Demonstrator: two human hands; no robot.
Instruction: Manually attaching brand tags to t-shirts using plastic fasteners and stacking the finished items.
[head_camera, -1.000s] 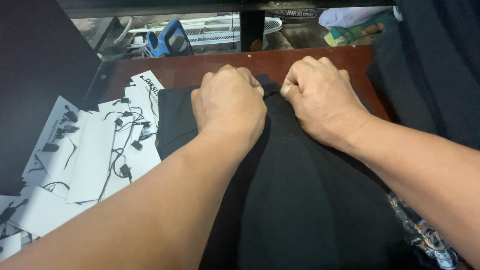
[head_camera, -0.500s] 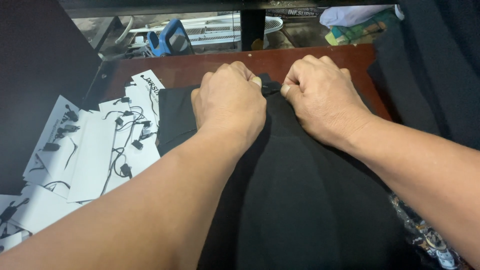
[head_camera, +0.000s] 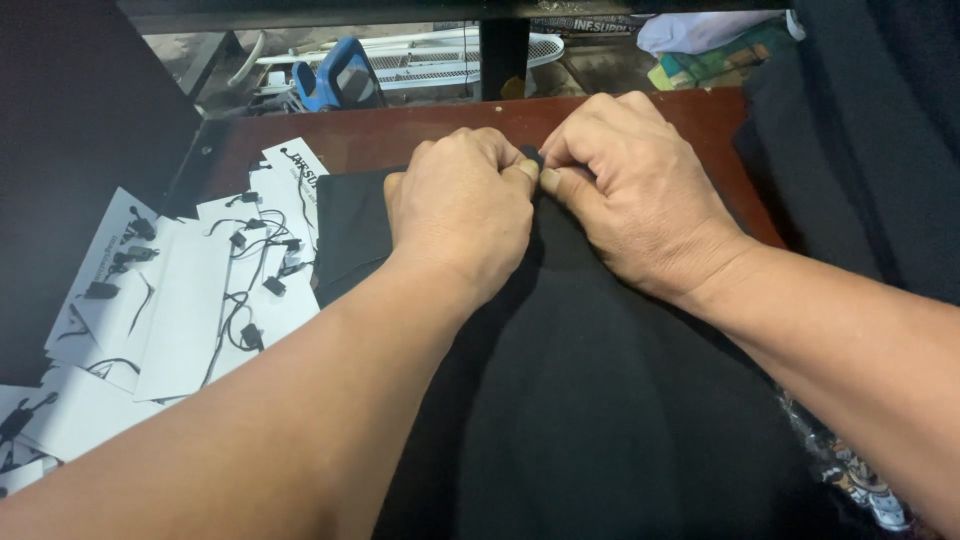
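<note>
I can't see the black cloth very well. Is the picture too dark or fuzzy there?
In the head view, the black garment is so dark its folds barely show; the left hand and right hand are evenly lit and sharp; the white tags look bright but readable in shape; the near forearms blur slightly at the bottom edge.

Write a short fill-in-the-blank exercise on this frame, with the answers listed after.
1. Both hands, the left hand and the right hand, pinch the top edge of a ____ fabric garment.
2. The garment lies on a reddish-brown ____ table.
3. The white card tags with black strings lie to the garment's ____.

Answers: black; wooden; left
</note>
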